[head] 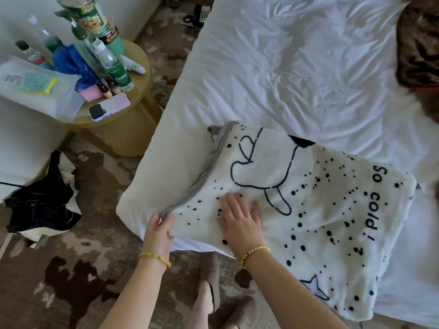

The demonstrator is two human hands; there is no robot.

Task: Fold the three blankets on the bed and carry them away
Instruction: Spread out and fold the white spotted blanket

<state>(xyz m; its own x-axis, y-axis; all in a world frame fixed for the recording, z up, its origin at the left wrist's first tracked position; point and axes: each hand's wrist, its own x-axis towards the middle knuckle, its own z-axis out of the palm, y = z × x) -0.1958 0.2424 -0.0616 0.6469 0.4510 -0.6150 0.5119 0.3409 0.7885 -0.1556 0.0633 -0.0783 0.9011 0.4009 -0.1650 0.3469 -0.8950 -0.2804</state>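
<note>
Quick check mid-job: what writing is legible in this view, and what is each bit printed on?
"so cold!" on the white dotted blanket, seen rotated from here.
"Cestbon" on the clear water bottle on the round side table.
Print on the green can and the teal cup: too blurred to read.
Phone keypad: too small.

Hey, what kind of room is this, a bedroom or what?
Probably a bedroom, maybe a hotel room: a bed with white sheets, a patterned carpet, and a round side table crowded with bottles beside a desk phone on the floor.
</note>
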